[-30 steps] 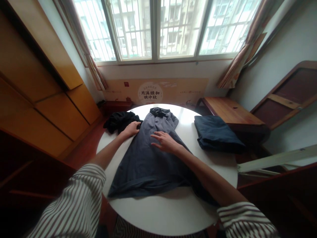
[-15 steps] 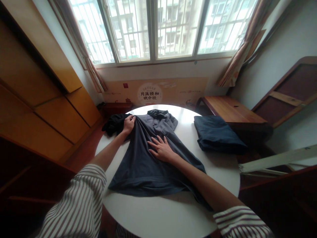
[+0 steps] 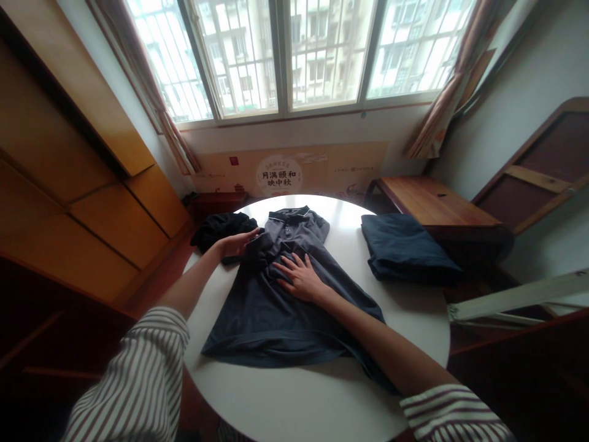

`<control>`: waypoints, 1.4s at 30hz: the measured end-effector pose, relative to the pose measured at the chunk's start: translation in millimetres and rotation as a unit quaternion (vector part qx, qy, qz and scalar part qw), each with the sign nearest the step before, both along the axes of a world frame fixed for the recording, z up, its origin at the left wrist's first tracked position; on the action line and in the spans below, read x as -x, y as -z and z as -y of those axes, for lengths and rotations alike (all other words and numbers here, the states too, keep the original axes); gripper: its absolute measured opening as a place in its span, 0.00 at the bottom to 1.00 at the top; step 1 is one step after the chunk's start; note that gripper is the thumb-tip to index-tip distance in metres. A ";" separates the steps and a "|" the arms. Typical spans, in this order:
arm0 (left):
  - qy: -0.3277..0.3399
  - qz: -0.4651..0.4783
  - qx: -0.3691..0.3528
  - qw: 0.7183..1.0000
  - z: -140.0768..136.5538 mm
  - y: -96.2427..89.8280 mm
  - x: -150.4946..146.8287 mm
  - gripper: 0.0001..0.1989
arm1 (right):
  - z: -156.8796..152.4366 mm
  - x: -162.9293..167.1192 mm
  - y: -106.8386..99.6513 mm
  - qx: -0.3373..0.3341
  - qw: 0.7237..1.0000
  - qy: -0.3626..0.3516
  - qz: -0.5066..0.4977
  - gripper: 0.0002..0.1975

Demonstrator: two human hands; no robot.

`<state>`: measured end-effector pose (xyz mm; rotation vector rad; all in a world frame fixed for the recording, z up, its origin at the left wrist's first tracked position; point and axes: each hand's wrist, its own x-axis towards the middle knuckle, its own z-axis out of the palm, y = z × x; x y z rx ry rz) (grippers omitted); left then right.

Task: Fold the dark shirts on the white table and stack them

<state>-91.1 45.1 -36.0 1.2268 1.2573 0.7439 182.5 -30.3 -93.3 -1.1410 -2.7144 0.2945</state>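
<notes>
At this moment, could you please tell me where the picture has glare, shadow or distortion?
In the head view, the window is washed out and glare whitens the far part of the white table; also in the head view, soft shadow lies beside the hem of the grey shirt, the lower corners are dark, and the outer window bars lean, suggesting wide-angle distortion.

Curtains flank a bright barred window; wooden cabinets stand left.

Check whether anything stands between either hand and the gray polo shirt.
Nothing visible does: the right hand lies spread on the gray polo shirt; the left hand is at its bunched fabric. The black cloth bundle lies beside the left hand, not between.
</notes>
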 end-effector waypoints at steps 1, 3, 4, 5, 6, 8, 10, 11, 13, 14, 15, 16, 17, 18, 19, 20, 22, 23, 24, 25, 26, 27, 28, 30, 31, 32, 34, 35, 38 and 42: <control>0.011 -0.011 0.014 1.000 -1.7 1.2 -3.1 0.20 | -0.1 0.0 -0.2 0.001 1.000 0.000 0.002 0.30; 0.033 -0.037 0.048 0.998 -5.7 3.7 -9.4 0.20 | -0.2 0.0 -0.3 0.000 1.000 -0.001 0.003 0.30; 0.028 -0.050 0.040 0.998 -7.6 4.7 -12.2 0.20 | -0.3 0.1 -0.2 0.000 1.000 -0.001 0.003 0.30; 0.018 -0.063 0.026 0.998 -9.4 5.3 -14.6 0.19 | -0.3 0.1 0.0 -0.001 1.000 -0.001 0.003 0.30; 0.001 -0.073 0.006 0.997 -10.9 5.5 -16.5 0.19 | -0.3 0.1 0.4 -0.002 1.000 0.000 0.003 0.30; -0.034 -0.080 -0.038 0.995 -13.0 4.5 -19.4 0.18 | -0.2 0.1 1.3 -0.004 1.000 0.001 0.001 0.30; -0.059 -0.075 -0.070 0.993 -14.1 2.3 -21.7 0.19 | -0.1 -0.1 2.1 -0.005 1.000 0.000 -0.002 0.30; -0.068 -0.070 -0.081 0.992 -14.6 1.3 -22.9 0.19 | -0.1 -0.2 2.4 -0.005 1.000 -0.001 -0.003 0.30; -0.091 -0.063 -0.099 0.989 -15.7 -0.2 -25.8 0.20 | -0.2 -0.2 2.8 -0.004 1.000 -0.004 -0.006 0.30; -0.104 -0.061 -0.108 0.987 -16.7 -0.8 -27.4 0.20 | -0.2 -0.2 2.9 -0.005 1.000 -0.004 -0.007 0.30; -0.117 -0.060 -0.118 0.984 -18.2 -1.4 -28.9 0.20 | -0.3 -0.2 3.0 -0.005 1.000 -0.003 -0.008 0.29; -0.133 -0.060 -0.131 0.981 -20.0 -2.4 -30.2 0.19 | -0.3 -0.1 3.0 -0.006 1.000 -0.002 -0.008 0.29; -0.150 -0.060 -0.148 0.976 -22.4 -4.2 -31.0 0.19 | -0.3 0.0 3.0 -0.006 1.000 -0.001 -0.008 0.29; -0.170 -0.062 -0.168 0.969 -25.1 -7.0 -31.0 0.19 | -0.2 0.2 2.9 -0.006 1.000 0.000 -0.007 0.29; -0.192 -0.065 -0.189 0.961 -27.9 -11.1 -29.9 0.18 | -0.1 0.3 2.9 -0.005 1.000 0.000 -0.007 0.29; -0.212 -0.070 -0.212 0.951 -30.8 -16.6 -27.7 0.17 | 0.1 0.4 2.7 -0.005 1.000 0.000 -0.008 0.29; -0.240 -0.094 -0.260 0.931 -35.5 -30.5 -19.7 0.16 | 0.5 0.4 2.1 -0.004 1.000 -0.002 -0.011 0.29; -0.246 -0.109 -0.282 0.921 -37.0 -38.0 -14.5 0.16 | 0.7 0.3 1.7 -0.003 1.000 -0.002 -0.013 0.29; -0.249 -0.124 -0.301 0.912 -37.7 -45.2 -9.2 0.16 | 0.9 0.0 1.1 -0.002 1.000 -0.001 -0.014 0.29; -0.249 -0.139 -0.318 0.904 -37.8 -51.2 -4.3 0.16 | 1.2 -0.4 0.4 0.000 1.000 0.000 -0.014 0.30; -0.247 -0.152 -0.331 0.898 -37.3 -55.6 -0.5 0.17 | 1.4 -0.8 -0.4 0.001 1.000 0.001 -0.013 0.30; -0.244 -0.163 -0.342 0.893 -36.3 -57.8 1.6 0.17 | 1.8 -1.1 -1.3 0.003 1.000 0.001 -0.013 0.30; -0.240 -0.173 -0.350 0.889 -34.9 -57.5 1.5 0.17 | 2.6 -1.3 -2.2 0.004 1.000 0.000 -0.013 0.31; -0.232 -0.191 -0.366 0.881 -31.4 -49.1 -5.7 0.14 | 5.8 -0.2 -3.7 0.008 1.000 -0.006 -0.010 0.33; -0.212 -0.211 -0.378 0.876 -29.3 -41.2 -12.7 0.12 | 8.8 1.4 -4.3 0.011 1.000 -0.009 -0.007 0.34; -0.175 -0.241 -0.391 0.871 -27.0 -31.3 -21.4 0.10 | 13.0 3.7 -4.6 0.015 1.000 -0.008 -0.002 0.35; -0.065 -0.317 -0.410 0.853 -21.7 -7.7 -41.1 0.12 | 26.1 10.4 -4.5 0.028 1.000 0.001 0.007 0.39; -0.010 -0.356 -0.404 0.842 -19.0 4.7 -50.7 0.14 | 35.1 14.4 -4.1 0.035 0.999 0.010 0.009 0.41; 0.057 -0.444 -0.315 0.837 -11.7 38.5 -70.9 0.23 | 68.9 24.9 -1.9 0.058 0.998 0.020 0.003 0.46; 0.055 -0.517 -0.247 0.818 -8.5 65.0 -74.8 0.32 | 95.6 25.8 -6.1 0.067 0.997 -0.018 -0.025 0.49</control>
